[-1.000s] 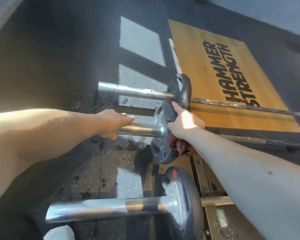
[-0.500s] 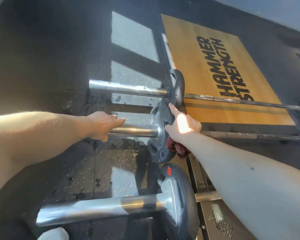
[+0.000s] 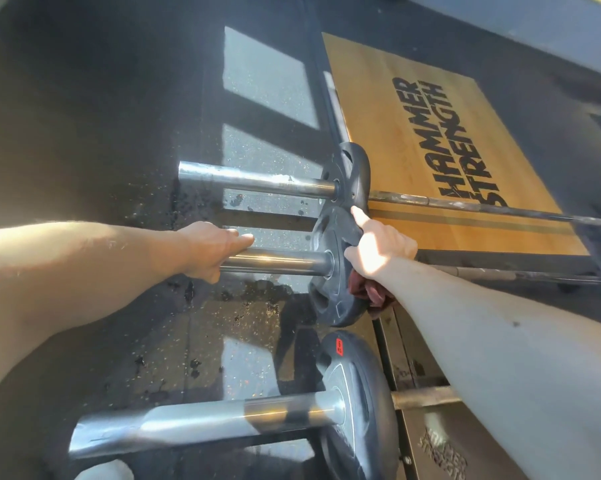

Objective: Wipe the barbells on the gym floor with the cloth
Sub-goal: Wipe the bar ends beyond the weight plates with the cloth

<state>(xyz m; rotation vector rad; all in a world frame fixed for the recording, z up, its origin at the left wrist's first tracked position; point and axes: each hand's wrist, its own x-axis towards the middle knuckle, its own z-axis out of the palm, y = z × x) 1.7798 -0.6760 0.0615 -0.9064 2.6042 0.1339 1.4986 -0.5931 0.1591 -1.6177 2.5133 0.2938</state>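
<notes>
The middle barbell [image 3: 278, 263], a chrome steel bar carrying a black rubber plate [image 3: 330, 299], lies on the speckled black gym floor [image 3: 84, 133] between a far barbell [image 3: 254, 181] and a near barbell [image 3: 205, 420]. My right hand [image 3: 378, 244] curls over the plate's rim, pinching the dark red cloth [image 3: 368, 291] against its back face. My left hand [image 3: 209, 251] wraps the bar's bare end. To wipe well, I should brace the bar so it cannot roll, then drag the cloth firmly round the rim and both faces. The yellow wooden platform [image 3: 413, 150] lies beyond.

Dark red cloth [image 3: 368, 291], black plates [image 3: 333, 271], orange-yellow black-lettered platform [image 3: 378, 98], speckled dark floor [image 3: 84, 133].
</notes>
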